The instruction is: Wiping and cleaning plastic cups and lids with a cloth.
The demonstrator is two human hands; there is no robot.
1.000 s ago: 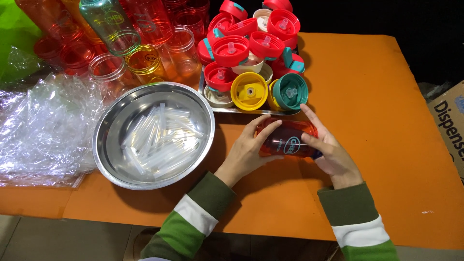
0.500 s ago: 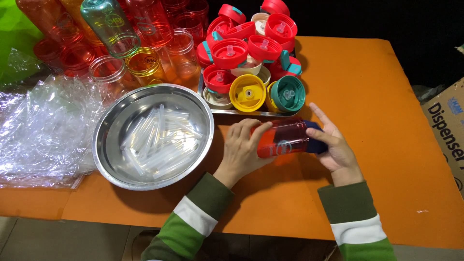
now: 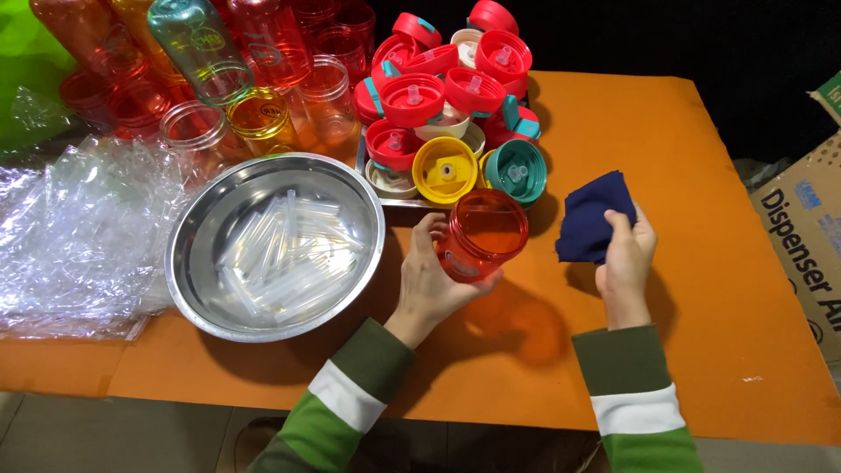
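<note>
My left hand [image 3: 434,280] grips a red see-through plastic bottle [image 3: 480,234], held above the orange table with its open mouth turned up towards me. My right hand [image 3: 625,258] holds a crumpled dark blue cloth [image 3: 594,215], a little to the right of the bottle and apart from it. Both sleeves are green with a white stripe.
A steel bowl [image 3: 203,228] of clear plastic tubes sits left of my hands. Behind it stand several coloured bottles [image 3: 219,70]. A tray piled with red, yellow and teal lids [image 3: 447,105] is at the back. Crumpled clear plastic wrap [image 3: 70,236] lies far left; a cardboard box [image 3: 802,236] at right.
The bottle lay sideways between both hands with the cloth at its mouth. Now my right hand has drawn the cloth out to the right, and the left has tipped the bottle mouth-up.
</note>
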